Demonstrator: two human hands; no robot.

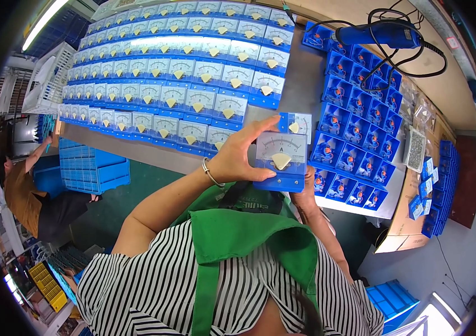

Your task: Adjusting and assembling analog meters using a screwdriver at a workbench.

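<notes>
My left hand [237,155] grips an analog ammeter [281,155] by its left side, the thumb along the lower front and the fingers at the upper edge. The meter has a clear window, a scale, a cream fan-shaped cover and a blue base. My right hand [304,193] is closed at its lower right corner, mostly hidden behind it. Just beyond, another meter [300,123] of the same kind is partly covered by the held one. Rows of like meters [198,106] stand to the left on the table.
To the right stand rows of open blue housings [355,131] with coils and wires inside. A blue corded power tool [383,35] lies beyond them. Small bags [417,106] and a parts tray [415,148] are at the far right. A co-worker [28,190] is at left beside blue crates [93,168].
</notes>
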